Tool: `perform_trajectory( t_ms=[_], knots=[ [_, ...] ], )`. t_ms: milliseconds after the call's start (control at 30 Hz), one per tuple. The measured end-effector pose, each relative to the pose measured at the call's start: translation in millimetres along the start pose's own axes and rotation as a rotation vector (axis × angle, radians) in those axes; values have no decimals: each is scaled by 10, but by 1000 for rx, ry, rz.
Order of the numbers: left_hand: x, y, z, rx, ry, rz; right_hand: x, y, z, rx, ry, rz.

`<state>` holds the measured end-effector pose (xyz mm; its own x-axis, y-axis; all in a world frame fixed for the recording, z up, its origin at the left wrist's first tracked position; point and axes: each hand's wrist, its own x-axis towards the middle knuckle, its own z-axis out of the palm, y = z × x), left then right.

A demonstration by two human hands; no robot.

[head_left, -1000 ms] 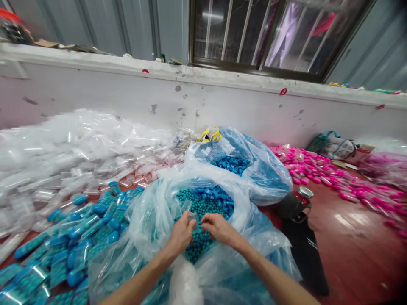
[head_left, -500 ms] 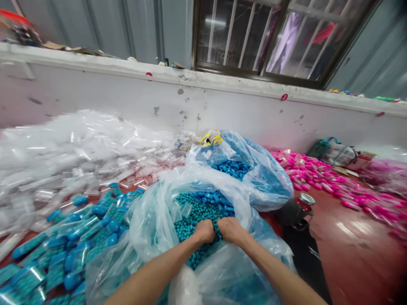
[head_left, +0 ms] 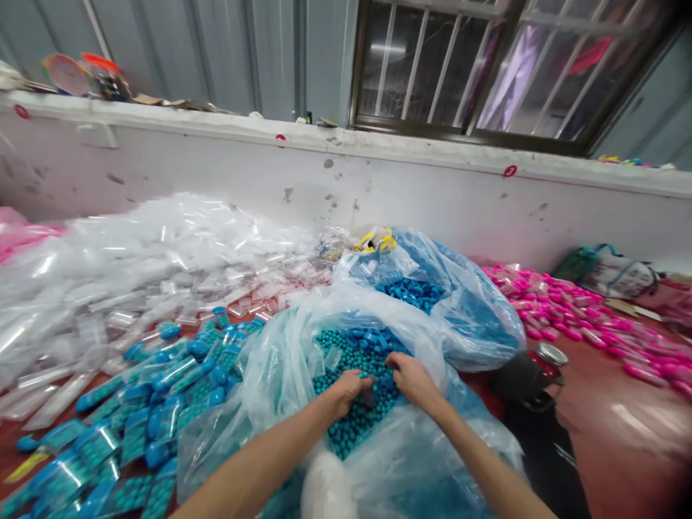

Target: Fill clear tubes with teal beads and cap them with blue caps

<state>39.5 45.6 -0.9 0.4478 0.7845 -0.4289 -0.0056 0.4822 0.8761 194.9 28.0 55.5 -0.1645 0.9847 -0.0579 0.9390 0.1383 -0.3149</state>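
An open translucent plastic bag holds many small teal balls and a heap of blue plastic caps. Low over the balls, my left hand is closed round a small clear container, mostly hidden by the fingers, with teal at its top. My right hand is at the right side of the bag's mouth, beside the blue caps. Its thumb and forefinger are apart, with nothing clearly visible between them. A loose clear piece lies on the balls.
Filled, blue-capped containers lie on the red floor at left, before a pile of clear empty ones. Another bag of blue caps stands behind. A jar with a metal lid and pink containers are at right.
My hands have moved apart from close together over the balls. The right has opened and moved toward the caps; the left has turned, showing the clear container. The view has shifted left.
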Motion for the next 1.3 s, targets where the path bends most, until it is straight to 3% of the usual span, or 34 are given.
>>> perform_trajectory(
  t_ms=[133,300,433,567,667,767,933,1000,1133,1300],
  knots=[
    [-113,92,-92,28,27,-27,-80,-129,155,-229,-161,-48],
    [-159,144,-136,169,122,-77,-75,-226,306,-238,-168,-1],
    [-26,127,-82,353,217,-122,-28,-194,205,-260,-132,83],
    [102,100,86,381,259,-80,-21,-150,70,-166,-75,119],
    [75,110,147,329,235,4,-39,-105,71,1,-66,168],
    [-32,157,89,294,206,143,-43,-21,135,157,-20,176],
    [-185,191,-48,260,98,460,-17,118,231,531,31,65],
    [-209,173,-77,266,94,519,-15,144,249,635,15,34],
    [-210,174,-92,315,256,432,-28,164,277,742,10,58],
    [-116,216,18,133,444,248,-32,140,344,729,64,55]
  ],
)
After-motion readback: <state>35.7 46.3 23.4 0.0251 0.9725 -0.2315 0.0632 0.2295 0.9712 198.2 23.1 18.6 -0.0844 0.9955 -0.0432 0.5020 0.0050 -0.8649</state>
